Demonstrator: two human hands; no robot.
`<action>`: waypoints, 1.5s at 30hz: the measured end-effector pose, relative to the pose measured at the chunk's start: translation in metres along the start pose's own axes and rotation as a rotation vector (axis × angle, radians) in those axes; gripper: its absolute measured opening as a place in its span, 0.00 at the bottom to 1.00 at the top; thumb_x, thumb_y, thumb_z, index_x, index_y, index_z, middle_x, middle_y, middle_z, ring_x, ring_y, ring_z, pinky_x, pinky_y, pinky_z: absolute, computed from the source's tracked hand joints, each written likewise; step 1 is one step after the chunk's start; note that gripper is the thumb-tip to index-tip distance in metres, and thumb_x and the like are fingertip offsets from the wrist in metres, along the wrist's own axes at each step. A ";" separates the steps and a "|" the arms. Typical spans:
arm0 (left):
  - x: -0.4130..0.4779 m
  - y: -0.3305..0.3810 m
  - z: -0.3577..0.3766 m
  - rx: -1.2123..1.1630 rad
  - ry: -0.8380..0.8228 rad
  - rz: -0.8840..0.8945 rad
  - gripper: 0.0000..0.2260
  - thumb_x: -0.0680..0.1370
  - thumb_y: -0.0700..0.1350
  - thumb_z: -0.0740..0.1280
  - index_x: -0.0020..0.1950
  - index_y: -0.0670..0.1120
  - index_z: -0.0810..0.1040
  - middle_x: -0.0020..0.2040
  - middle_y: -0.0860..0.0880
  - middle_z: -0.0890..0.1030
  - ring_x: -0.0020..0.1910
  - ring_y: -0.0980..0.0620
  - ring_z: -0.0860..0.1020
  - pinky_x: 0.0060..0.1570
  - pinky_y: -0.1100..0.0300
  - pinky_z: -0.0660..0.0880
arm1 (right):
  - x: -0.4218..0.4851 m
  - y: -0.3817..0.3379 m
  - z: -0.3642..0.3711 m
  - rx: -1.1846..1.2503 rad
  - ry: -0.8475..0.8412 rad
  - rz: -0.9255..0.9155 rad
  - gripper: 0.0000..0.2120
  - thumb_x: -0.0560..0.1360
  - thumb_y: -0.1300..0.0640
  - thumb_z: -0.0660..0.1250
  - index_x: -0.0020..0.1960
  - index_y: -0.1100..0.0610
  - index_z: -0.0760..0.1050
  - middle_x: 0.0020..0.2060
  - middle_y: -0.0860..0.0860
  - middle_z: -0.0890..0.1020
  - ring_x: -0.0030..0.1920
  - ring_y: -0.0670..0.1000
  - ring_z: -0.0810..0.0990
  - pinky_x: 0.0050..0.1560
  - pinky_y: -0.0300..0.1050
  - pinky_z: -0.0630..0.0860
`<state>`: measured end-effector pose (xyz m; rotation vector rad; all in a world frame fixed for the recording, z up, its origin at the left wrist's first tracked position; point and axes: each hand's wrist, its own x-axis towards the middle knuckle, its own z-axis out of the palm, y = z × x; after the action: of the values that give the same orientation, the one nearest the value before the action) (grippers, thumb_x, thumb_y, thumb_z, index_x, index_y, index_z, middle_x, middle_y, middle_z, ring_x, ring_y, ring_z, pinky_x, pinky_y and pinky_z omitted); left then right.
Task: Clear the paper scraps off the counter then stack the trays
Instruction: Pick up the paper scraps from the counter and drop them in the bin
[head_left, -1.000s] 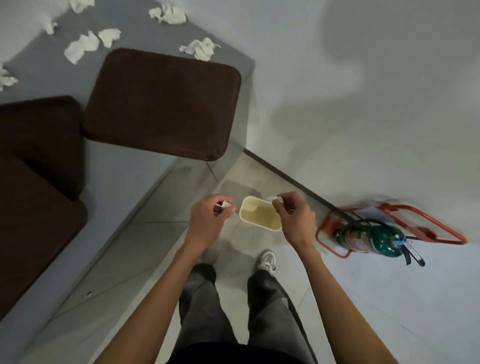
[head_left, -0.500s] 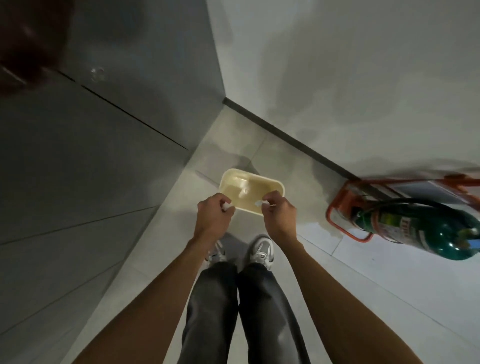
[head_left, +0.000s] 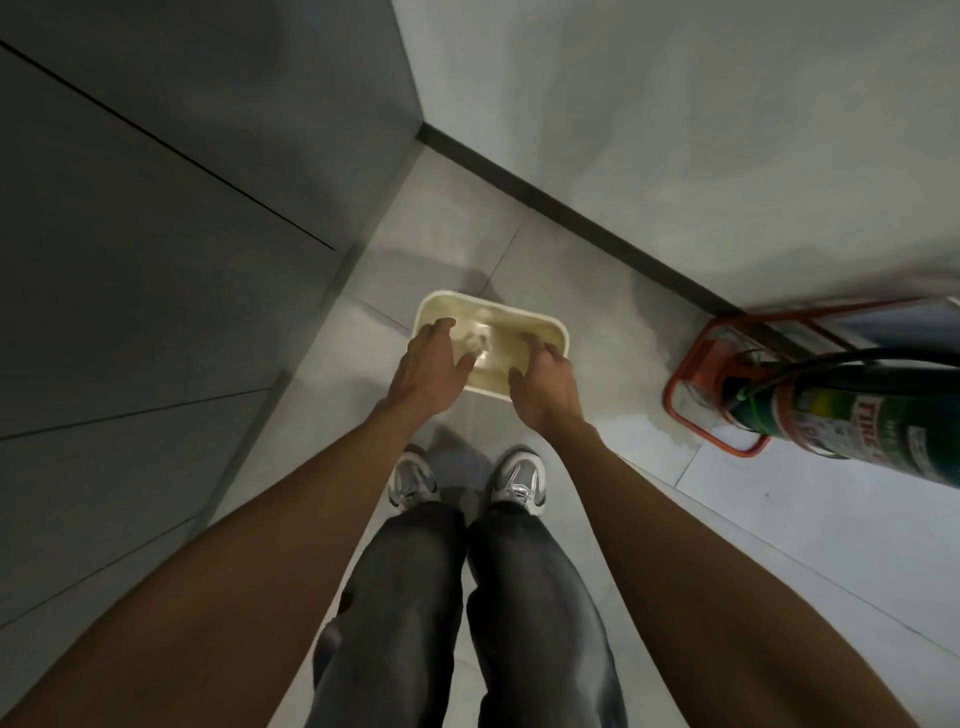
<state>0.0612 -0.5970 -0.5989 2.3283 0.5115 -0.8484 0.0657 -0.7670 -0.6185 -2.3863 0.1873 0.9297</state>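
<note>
A cream plastic bin (head_left: 545, 325) stands on the floor tiles just ahead of my feet. Pale paper scraps (head_left: 475, 345) lie blurred inside it. My left hand (head_left: 428, 371) hovers over the bin's left side with its fingers spread and nothing in them. My right hand (head_left: 545, 387) hangs over the bin's right near corner, fingers loosely bent, holding nothing. The counter top, its scraps and the trays are out of view.
The grey counter front (head_left: 182, 260) rises on the left, close to the bin. A white wall (head_left: 675, 130) with a dark skirting runs behind. A green fire extinguisher (head_left: 857, 421) in an orange stand (head_left: 691, 374) sits at the right.
Both hands pinched small paper scraps above the bin before; now the fingers have opened and the scraps are gone from them. The view has tipped down from the counter top to the floor.
</note>
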 end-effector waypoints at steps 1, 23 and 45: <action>-0.011 0.001 -0.010 0.003 0.005 0.012 0.26 0.82 0.52 0.67 0.78 0.46 0.65 0.73 0.42 0.71 0.71 0.39 0.71 0.68 0.44 0.72 | -0.011 -0.007 -0.008 -0.005 0.010 -0.016 0.27 0.82 0.58 0.66 0.80 0.54 0.66 0.72 0.60 0.76 0.65 0.66 0.78 0.65 0.59 0.78; -0.410 0.106 -0.312 -0.246 0.559 0.128 0.22 0.84 0.56 0.64 0.76 0.49 0.70 0.72 0.53 0.76 0.69 0.53 0.75 0.68 0.59 0.70 | -0.363 -0.246 -0.271 0.070 0.203 -0.483 0.21 0.86 0.46 0.61 0.78 0.44 0.65 0.76 0.47 0.73 0.74 0.53 0.72 0.73 0.56 0.73; -0.473 -0.033 -0.486 -0.507 1.069 -0.043 0.10 0.82 0.47 0.69 0.62 0.49 0.82 0.56 0.55 0.83 0.53 0.62 0.81 0.55 0.59 0.80 | -0.376 -0.466 -0.237 -0.083 -0.006 -0.873 0.20 0.83 0.55 0.67 0.74 0.46 0.72 0.70 0.46 0.79 0.66 0.45 0.78 0.63 0.36 0.71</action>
<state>-0.0804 -0.3248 0.0067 2.1017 1.0478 0.5599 0.0709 -0.5377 -0.0166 -2.1758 -0.8428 0.5148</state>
